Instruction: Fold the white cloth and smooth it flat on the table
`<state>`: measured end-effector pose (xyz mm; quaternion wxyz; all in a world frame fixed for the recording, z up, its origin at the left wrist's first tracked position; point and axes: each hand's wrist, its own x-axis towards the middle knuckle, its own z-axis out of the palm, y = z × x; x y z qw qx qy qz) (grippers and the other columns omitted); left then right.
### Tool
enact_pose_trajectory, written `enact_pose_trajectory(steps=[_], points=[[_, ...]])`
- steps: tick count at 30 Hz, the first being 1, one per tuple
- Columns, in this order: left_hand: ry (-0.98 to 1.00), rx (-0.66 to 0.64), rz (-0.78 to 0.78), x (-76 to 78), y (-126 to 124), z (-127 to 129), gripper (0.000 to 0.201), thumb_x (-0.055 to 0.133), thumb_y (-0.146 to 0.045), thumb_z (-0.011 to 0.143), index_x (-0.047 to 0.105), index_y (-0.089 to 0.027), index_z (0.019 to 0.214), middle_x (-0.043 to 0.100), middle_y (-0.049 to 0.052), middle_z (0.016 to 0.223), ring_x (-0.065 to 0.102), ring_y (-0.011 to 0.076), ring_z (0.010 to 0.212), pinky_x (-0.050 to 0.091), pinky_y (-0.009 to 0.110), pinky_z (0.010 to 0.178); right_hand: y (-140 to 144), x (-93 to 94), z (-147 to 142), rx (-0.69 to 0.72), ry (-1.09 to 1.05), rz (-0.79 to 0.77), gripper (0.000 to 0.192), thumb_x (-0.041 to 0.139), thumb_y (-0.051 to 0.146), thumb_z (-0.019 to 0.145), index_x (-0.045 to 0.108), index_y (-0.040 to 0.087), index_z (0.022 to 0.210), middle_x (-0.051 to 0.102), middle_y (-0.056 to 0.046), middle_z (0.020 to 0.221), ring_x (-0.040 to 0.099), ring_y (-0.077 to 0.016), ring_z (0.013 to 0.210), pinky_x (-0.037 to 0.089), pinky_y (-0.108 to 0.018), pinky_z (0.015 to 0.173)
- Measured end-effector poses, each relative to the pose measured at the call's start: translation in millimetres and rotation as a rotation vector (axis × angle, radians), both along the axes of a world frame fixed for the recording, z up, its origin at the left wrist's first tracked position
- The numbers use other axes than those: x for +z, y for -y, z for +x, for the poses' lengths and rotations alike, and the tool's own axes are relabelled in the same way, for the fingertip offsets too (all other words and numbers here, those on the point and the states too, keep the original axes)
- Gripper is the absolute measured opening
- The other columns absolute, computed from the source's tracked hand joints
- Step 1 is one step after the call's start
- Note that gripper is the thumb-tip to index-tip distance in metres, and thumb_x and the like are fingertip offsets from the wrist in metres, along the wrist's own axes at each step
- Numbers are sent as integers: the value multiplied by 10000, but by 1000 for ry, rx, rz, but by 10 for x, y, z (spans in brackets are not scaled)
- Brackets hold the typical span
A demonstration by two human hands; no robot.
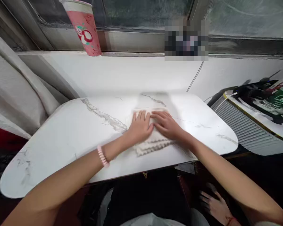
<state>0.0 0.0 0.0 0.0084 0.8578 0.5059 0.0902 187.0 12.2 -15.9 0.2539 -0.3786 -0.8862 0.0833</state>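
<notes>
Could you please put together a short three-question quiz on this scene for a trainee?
1. True or false: both hands lie flat on the folded white textured cloth.
2. Which wrist wears the pink beaded bracelet: A) left, B) right, C) neither?
3. Fill in: the pink paper cup with a white lid stands on the window ____.

Key:
1. True: the left hand and right hand press side by side on the cloth, on the white marble-patterned table.
2. A.
3. Sill, at upper left, far from the hands.
</notes>
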Motion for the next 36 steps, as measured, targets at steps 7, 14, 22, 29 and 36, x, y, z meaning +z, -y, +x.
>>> enact_pose_trajectory(steps=[7,14,22,29,36], points=[[28,64,34,24,-905,49,546,332,-359,1005,409,-62,1457,404,192,1548,334,280,1460,209,474,1214,-1135,-95,-61,-389,-262,-133,481,362,330,980,507,161,1406,571,-118,1412,493,-275,1324,358,-471,1148],[6,51,-17,-18,-1437,52,557,272,-385,1001,369,-123,1483,372,138,1578,296,241,1479,175,453,1224,-1487,-43,-74,-355,-145,-79,408,360,247,972,619,105,1253,604,-133,1358,471,-263,1328,314,-431,1170],[-3,86,-50,48,-1539,423,590,259,-378,1002,343,-75,1500,335,164,1592,264,253,1490,133,452,1233,-1628,-44,307,-352,-122,-89,427,386,262,956,604,151,1307,586,-106,1396,458,-276,1344,323,-474,1169],[-31,78,-57,79,-1188,801,609,232,-376,1023,298,-44,1529,270,183,1617,209,268,1512,100,457,1242,-1317,-43,655,-379,-42,-40,451,370,290,966,583,158,1341,552,-108,1439,437,-274,1373,321,-497,1179],[-10,46,-63,92,-380,982,626,225,-395,1030,288,-33,1536,255,197,1618,203,308,1511,97,506,1239,-436,-22,884,-361,21,16,456,351,318,987,566,156,1355,544,-129,1445,440,-285,1387,346,-512,1177]])
